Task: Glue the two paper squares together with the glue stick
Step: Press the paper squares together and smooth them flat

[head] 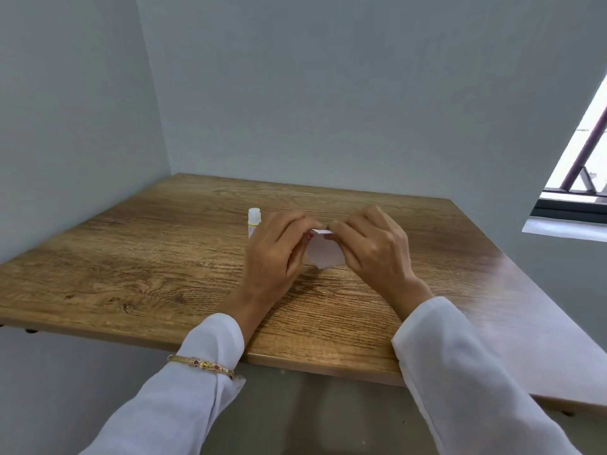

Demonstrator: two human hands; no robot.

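White paper squares [323, 252] are held upright just above the wooden table [147, 267], pinched at their top edge by both hands. My left hand [276, 254] grips the left side and my right hand [371, 247] grips the right side. I cannot tell whether one sheet or two are between the fingers. A white glue stick [254, 221] with its cap on stands upright on the table just behind my left hand, partly hidden by it.
Grey walls close in the table at the back and on the left. A window [581, 178] with a sill is at the right. The table's front edge runs under my forearms.
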